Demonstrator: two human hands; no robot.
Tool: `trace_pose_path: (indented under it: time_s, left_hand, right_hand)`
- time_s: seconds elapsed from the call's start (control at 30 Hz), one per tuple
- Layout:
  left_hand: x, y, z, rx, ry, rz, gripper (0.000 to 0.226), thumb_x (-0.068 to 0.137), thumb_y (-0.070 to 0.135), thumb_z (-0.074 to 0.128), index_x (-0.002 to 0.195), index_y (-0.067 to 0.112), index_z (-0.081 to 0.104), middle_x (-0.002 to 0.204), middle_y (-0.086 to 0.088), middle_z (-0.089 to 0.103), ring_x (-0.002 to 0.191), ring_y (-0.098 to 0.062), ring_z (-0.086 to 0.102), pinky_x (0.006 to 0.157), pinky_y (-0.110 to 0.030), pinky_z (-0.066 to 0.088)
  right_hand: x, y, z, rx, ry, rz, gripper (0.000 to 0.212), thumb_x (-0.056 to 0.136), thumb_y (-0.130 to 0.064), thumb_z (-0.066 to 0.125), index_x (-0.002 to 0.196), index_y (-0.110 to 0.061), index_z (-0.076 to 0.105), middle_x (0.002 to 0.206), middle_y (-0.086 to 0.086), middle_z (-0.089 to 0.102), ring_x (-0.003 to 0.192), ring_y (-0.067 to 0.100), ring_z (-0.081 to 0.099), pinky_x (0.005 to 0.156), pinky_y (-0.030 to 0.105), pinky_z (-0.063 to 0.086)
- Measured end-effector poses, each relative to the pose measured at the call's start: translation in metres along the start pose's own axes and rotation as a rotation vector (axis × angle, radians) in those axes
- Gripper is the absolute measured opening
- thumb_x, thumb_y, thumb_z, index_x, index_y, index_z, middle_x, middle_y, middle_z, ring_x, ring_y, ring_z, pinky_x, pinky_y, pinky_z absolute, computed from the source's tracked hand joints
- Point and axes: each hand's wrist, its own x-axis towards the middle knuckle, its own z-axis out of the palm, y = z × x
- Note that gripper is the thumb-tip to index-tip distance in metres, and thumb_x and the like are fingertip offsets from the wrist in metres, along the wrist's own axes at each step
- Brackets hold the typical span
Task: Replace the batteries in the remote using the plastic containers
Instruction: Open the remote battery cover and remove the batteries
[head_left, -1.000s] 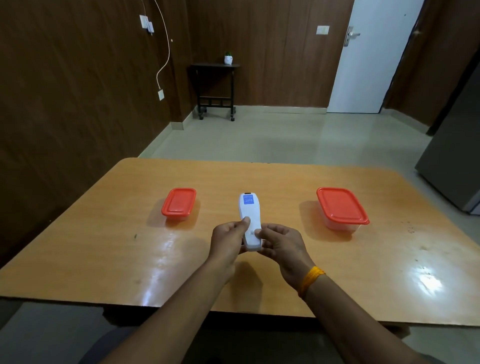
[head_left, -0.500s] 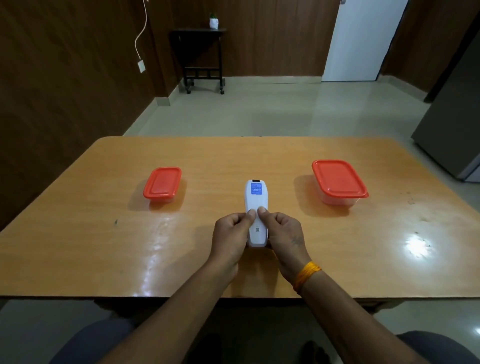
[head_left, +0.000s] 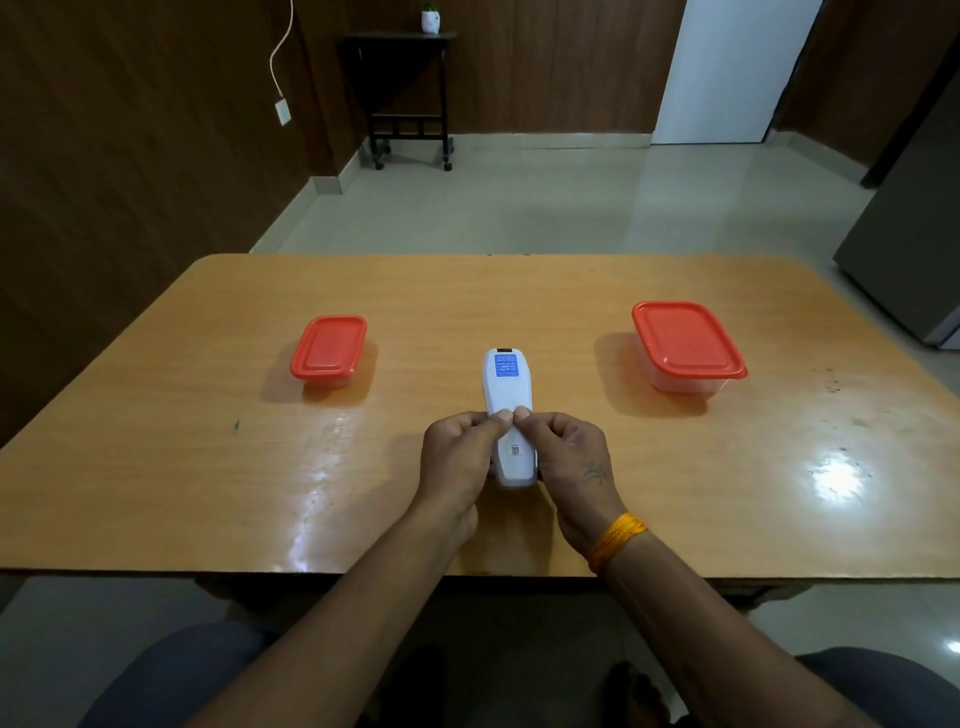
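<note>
At the centre of the frame, just above the surface (head_left: 519, 291), both hands (head_left: 457, 457) (head_left: 569, 457) grip the light, rigid, smooth remote (head_left: 509, 410) by its lower sides, thumbs on the back cover, which likely slides off.

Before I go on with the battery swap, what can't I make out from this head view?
- Contents of the small container and large container: red lids cover them.
- Remote button side: faces down; its battery cover state is unclear under both thumbs.
- Blue label text: too small.
- Left hand and right hand fingers beneath: hidden.
</note>
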Motion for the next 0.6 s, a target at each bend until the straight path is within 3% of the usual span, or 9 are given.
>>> trace_pose_path:
  time_s: [0.07, 0.13, 0.27, 0.37, 0.47, 0.6]
  left_hand:
    - [-0.001, 0.004, -0.001, -0.016, -0.014, -0.042, 0.019, 0.098, 0.03, 0.071, 0.106, 0.014, 0.078, 0.095, -0.008, 0.082, 0.084, -0.025, 0.077, 0.065, -0.032, 0.057]
    - [0.001, 0.007, -0.003, -0.032, -0.016, -0.077, 0.022, 0.101, 0.036, 0.067, 0.11, 0.018, 0.076, 0.098, -0.007, 0.081, 0.084, -0.024, 0.076, 0.063, -0.032, 0.056]
    - [0.003, 0.007, -0.006, -0.088, 0.006, -0.079, 0.026, 0.101, 0.033, 0.068, 0.115, 0.011, 0.074, 0.108, -0.012, 0.081, 0.091, -0.03, 0.079, 0.063, -0.035, 0.06]
    - [0.002, 0.009, -0.006, -0.14, 0.028, -0.085, 0.022, 0.1, 0.028, 0.071, 0.108, 0.007, 0.073, 0.102, -0.011, 0.081, 0.087, -0.028, 0.08, 0.057, -0.033, 0.06]
    - [0.001, 0.01, -0.006, -0.138, 0.043, -0.084, 0.02, 0.099, 0.025, 0.073, 0.103, 0.006, 0.073, 0.098, -0.011, 0.08, 0.076, -0.024, 0.078, 0.048, -0.026, 0.055]
    - [0.002, 0.006, -0.007, -0.123, 0.05, -0.065, 0.017, 0.096, 0.021, 0.075, 0.097, 0.005, 0.072, 0.101, -0.015, 0.081, 0.088, -0.034, 0.081, 0.054, -0.031, 0.059]
  right_hand:
    - [0.001, -0.001, -0.001, -0.024, -0.026, 0.027, 0.032, 0.096, -0.033, 0.075, 0.096, -0.002, 0.079, 0.091, 0.014, 0.081, 0.089, 0.032, 0.079, 0.079, 0.044, 0.067]
    - [0.004, -0.002, -0.002, -0.147, -0.033, -0.015, 0.03, 0.095, -0.039, 0.075, 0.094, -0.01, 0.08, 0.091, 0.009, 0.081, 0.09, 0.031, 0.079, 0.084, 0.054, 0.065]
    - [0.0, -0.006, 0.0, -0.45, 0.065, -0.214, 0.023, 0.092, -0.043, 0.077, 0.096, -0.021, 0.078, 0.087, -0.006, 0.078, 0.081, 0.01, 0.073, 0.076, 0.04, 0.063]
    - [-0.004, -0.001, 0.002, -0.736, 0.117, -0.412, 0.039, 0.083, -0.053, 0.079, 0.104, -0.021, 0.074, 0.095, -0.008, 0.071, 0.083, 0.009, 0.065, 0.072, 0.03, 0.054]
    - [-0.006, 0.001, 0.005, -0.851, 0.147, -0.481, 0.044, 0.078, -0.051, 0.084, 0.105, -0.02, 0.071, 0.096, -0.005, 0.065, 0.083, 0.01, 0.06, 0.07, 0.03, 0.052]
    - [-0.006, -0.002, 0.004, -0.88, 0.149, -0.458, 0.039, 0.076, -0.049, 0.081, 0.102, -0.02, 0.076, 0.09, -0.005, 0.071, 0.079, 0.012, 0.064, 0.069, 0.034, 0.056]
